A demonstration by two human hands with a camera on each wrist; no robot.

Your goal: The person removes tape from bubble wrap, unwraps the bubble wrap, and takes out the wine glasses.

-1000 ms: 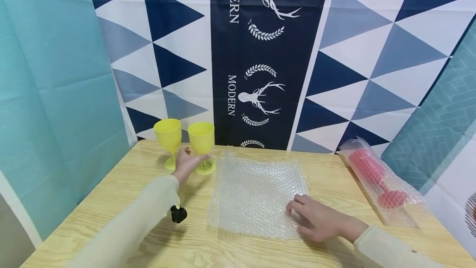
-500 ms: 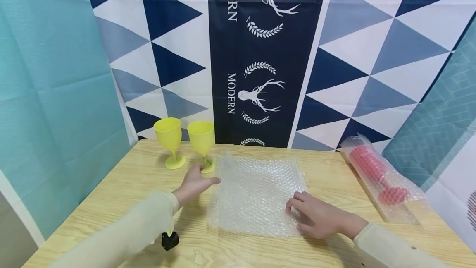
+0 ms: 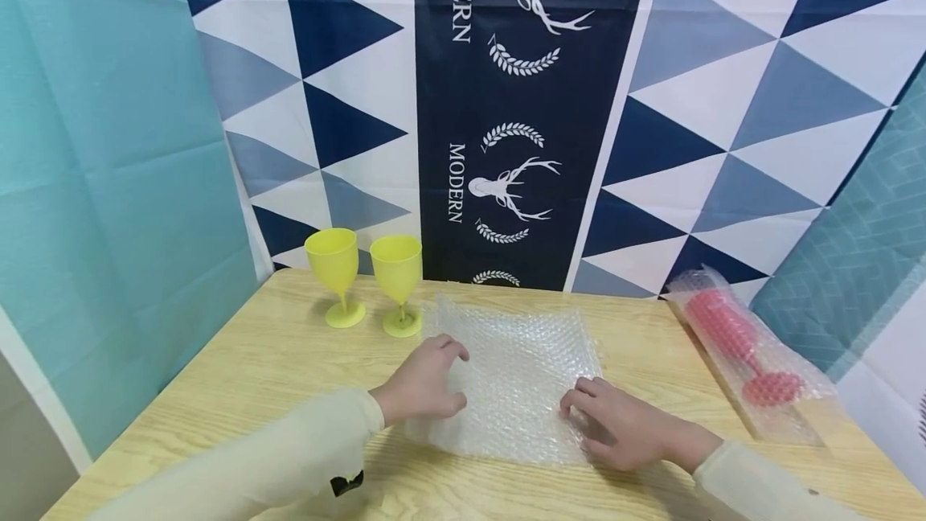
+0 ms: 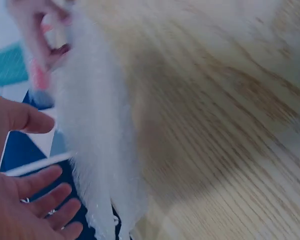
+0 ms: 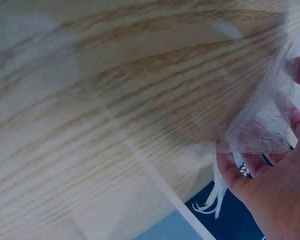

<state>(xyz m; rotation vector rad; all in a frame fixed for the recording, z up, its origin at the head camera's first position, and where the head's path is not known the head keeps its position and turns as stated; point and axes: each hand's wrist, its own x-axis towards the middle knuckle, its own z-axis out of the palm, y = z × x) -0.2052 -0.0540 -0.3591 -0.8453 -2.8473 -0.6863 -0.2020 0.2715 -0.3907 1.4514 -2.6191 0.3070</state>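
A flat square of clear bubble wrap [image 3: 517, 376] lies mid-table in the head view. My right hand [image 3: 629, 428] holds its right edge; in the right wrist view the fingers [image 5: 280, 195] curl round that edge, with the thumb on the other side. Over the left edge reaches my left hand [image 3: 427, 384], thumb and fingers spread apart. The left wrist view shows its fingers [image 4: 45, 200] beside the bubble wrap with a gap to it. Two yellow plastic goblets, one at the left [image 3: 335, 260] and one nearer the wrap [image 3: 397, 264], stand upright behind my left hand.
At the right, a red goblet [image 3: 723, 324] in bubble wrap lies near the table's right edge. Patterned cloth [image 3: 506, 103] hangs behind the table [image 3: 289, 368], and turquoise cloth [image 3: 116, 183] at the left. A small black device [image 3: 347, 482] sits at my left wrist.
My left hand has drawn back from the yellow goblets, moving right and toward me to the bubble wrap's left edge. The right hand has stayed at the right edge.
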